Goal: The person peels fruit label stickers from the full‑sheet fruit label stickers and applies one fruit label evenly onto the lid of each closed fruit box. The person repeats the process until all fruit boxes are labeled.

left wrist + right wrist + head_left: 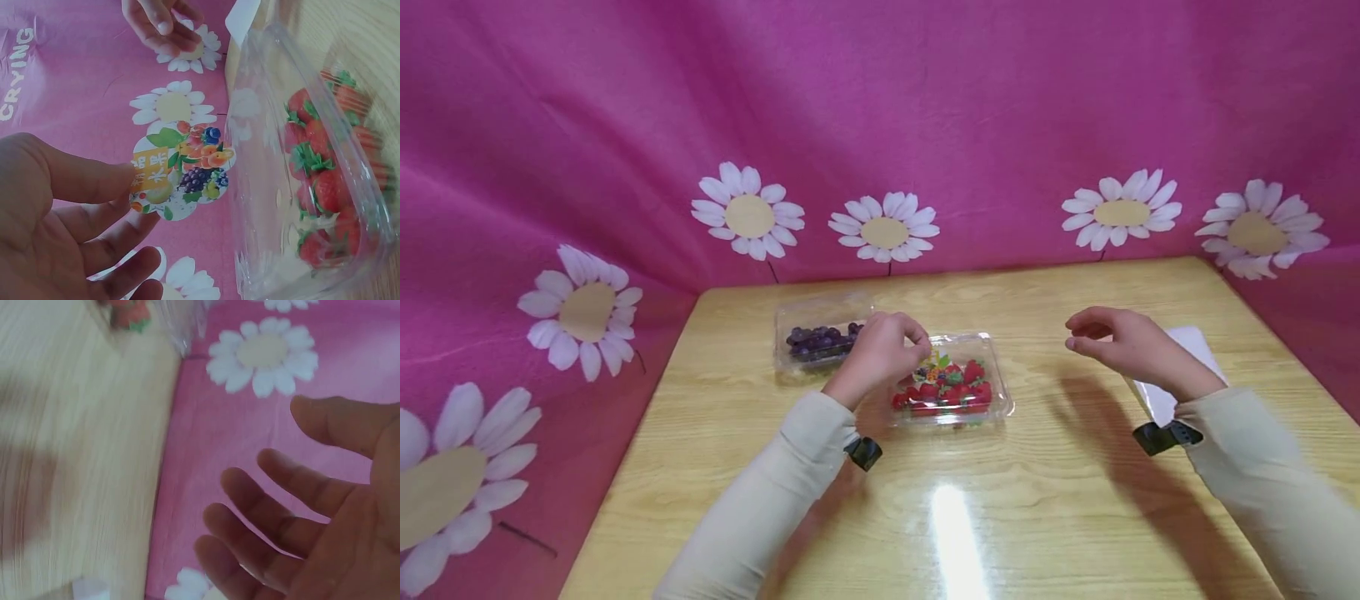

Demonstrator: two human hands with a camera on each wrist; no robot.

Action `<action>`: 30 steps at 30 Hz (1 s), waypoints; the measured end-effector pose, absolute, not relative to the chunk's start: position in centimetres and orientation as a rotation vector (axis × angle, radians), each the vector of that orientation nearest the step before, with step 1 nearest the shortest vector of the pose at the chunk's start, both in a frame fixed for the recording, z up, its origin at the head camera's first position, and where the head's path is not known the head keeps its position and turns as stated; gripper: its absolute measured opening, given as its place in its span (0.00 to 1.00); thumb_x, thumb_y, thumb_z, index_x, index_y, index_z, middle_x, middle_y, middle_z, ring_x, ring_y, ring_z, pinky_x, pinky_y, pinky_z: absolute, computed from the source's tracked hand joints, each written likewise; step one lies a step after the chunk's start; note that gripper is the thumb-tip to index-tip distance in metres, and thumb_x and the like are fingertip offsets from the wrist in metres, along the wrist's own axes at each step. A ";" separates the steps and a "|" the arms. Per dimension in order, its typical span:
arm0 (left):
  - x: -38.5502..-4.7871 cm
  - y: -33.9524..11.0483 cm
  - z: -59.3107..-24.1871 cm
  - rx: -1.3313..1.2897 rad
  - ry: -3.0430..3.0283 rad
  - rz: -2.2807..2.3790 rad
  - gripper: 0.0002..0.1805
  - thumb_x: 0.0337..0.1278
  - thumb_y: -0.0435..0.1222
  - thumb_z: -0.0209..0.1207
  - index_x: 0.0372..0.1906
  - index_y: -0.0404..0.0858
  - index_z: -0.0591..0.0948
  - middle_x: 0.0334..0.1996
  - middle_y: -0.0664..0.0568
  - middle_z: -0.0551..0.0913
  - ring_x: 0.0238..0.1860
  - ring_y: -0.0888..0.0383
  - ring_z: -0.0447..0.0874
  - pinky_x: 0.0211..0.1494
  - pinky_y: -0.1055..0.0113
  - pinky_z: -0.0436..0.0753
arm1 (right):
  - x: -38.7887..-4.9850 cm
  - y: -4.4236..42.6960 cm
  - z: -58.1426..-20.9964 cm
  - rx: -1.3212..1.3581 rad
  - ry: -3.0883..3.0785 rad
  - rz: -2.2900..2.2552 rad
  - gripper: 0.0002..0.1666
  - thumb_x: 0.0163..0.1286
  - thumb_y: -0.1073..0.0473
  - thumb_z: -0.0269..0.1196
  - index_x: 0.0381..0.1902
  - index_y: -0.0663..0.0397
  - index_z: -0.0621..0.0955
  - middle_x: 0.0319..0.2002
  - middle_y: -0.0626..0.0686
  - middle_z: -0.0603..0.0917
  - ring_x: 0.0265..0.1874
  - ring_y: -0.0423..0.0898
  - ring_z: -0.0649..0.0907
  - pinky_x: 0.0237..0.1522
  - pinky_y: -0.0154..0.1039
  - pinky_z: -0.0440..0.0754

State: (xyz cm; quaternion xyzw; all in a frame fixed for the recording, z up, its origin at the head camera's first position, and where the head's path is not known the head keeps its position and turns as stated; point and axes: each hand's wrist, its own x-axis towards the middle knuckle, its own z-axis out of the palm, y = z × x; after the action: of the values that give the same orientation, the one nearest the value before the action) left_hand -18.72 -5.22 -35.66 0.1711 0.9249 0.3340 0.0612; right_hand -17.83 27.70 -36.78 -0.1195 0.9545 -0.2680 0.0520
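My left hand (883, 350) is above a clear plastic box (1002, 408) of strawberries (951, 392). Between thumb and index finger it pinches a scalloped fruit sticker (181, 170) by one edge. Printed fruit and yellow lettering cover the sticker's face, seen best in the left wrist view. The box's clear lid stands beside the sticker in that view. My right hand (1123, 337) hovers to the right with its fingers loosely bent. Nothing lies between those fingers (240, 494) in the right wrist view.
Behind my left hand stands another clear box (786, 321), holding dark grapes (820, 342). A white sheet or pad (1195, 342) lies partly behind my right forearm. The wooden table (1045, 517) meets a pink flowered cloth (1000, 167) at the back and sides.
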 end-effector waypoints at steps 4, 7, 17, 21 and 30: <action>-18.5 -4.9 -35.4 0.520 2.811 1.005 0.12 0.61 0.34 0.58 0.23 0.42 0.87 0.43 0.54 0.88 0.44 0.57 0.83 0.69 0.53 0.73 | -17.1 25.7 -36.9 -0.455 2.969 -0.815 0.17 0.68 0.54 0.64 0.50 0.59 0.82 0.45 0.60 0.87 0.46 0.55 0.84 0.44 0.46 0.79; -18.4 -4.8 -35.3 0.509 2.823 1.020 0.11 0.61 0.35 0.60 0.24 0.43 0.88 0.46 0.55 0.88 0.51 0.56 0.82 0.70 0.54 0.73 | -16.8 24.5 -37.1 -0.543 2.990 -0.848 0.13 0.67 0.57 0.65 0.46 0.58 0.84 0.43 0.58 0.87 0.44 0.53 0.85 0.42 0.46 0.80; -18.3 -4.7 -35.5 0.451 2.798 1.078 0.11 0.61 0.36 0.61 0.24 0.44 0.87 0.47 0.55 0.87 0.53 0.55 0.82 0.65 0.55 0.77 | -16.9 21.2 -38.2 -0.685 3.000 -0.999 0.05 0.65 0.63 0.66 0.39 0.54 0.86 0.38 0.52 0.87 0.40 0.48 0.85 0.37 0.37 0.83; -18.3 -4.7 -35.7 0.434 2.807 1.064 0.09 0.60 0.36 0.61 0.25 0.44 0.88 0.46 0.55 0.86 0.56 0.54 0.82 0.66 0.55 0.76 | -17.0 19.5 -38.5 -0.698 2.952 -1.084 0.04 0.67 0.64 0.64 0.38 0.55 0.86 0.38 0.52 0.87 0.39 0.47 0.85 0.36 0.35 0.83; -18.3 -4.0 -35.7 0.398 2.799 1.019 0.08 0.60 0.38 0.62 0.28 0.48 0.88 0.47 0.57 0.85 0.52 0.57 0.80 0.60 0.58 0.77 | -16.9 17.4 -39.7 -0.656 2.776 -1.232 0.05 0.69 0.64 0.62 0.39 0.55 0.85 0.38 0.52 0.86 0.39 0.44 0.84 0.39 0.36 0.85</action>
State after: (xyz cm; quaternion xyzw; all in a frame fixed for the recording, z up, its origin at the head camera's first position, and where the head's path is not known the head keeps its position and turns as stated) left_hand -18.29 -3.98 -35.74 0.1322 0.9293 0.3381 0.0680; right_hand -16.89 17.42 -39.73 -0.2110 0.8932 -0.3966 0.0173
